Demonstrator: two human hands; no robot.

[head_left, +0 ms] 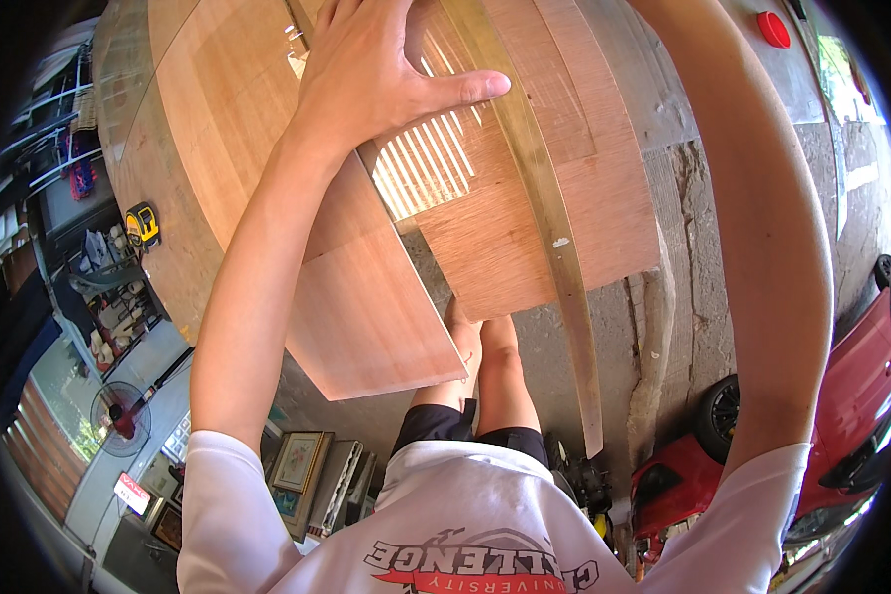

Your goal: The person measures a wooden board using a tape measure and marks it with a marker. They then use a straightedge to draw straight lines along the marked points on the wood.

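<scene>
My left hand (366, 74) lies open near the top of the picture, over thin reddish plywood. Its thumb stretches out to the right, and the tip rests on a long, narrow, yellowish-brown strip (549, 223). This strip runs from the top edge down past the plywood's near edge. Beneath it is one plywood sheet (614, 223); another plywood piece (376, 307) lies to the left, under my left forearm. Striped sunlight falls between them by my palm. My right arm reaches up along the right side, but its hand is beyond the top edge.
A yellow and black tape measure (142, 228) sits at the worktable's left edge. A round red lid (773, 30) lies at the top right. Beyond are a red car (683, 480) at lower right, and a fan (121, 418) and framed pictures (299, 461) at lower left.
</scene>
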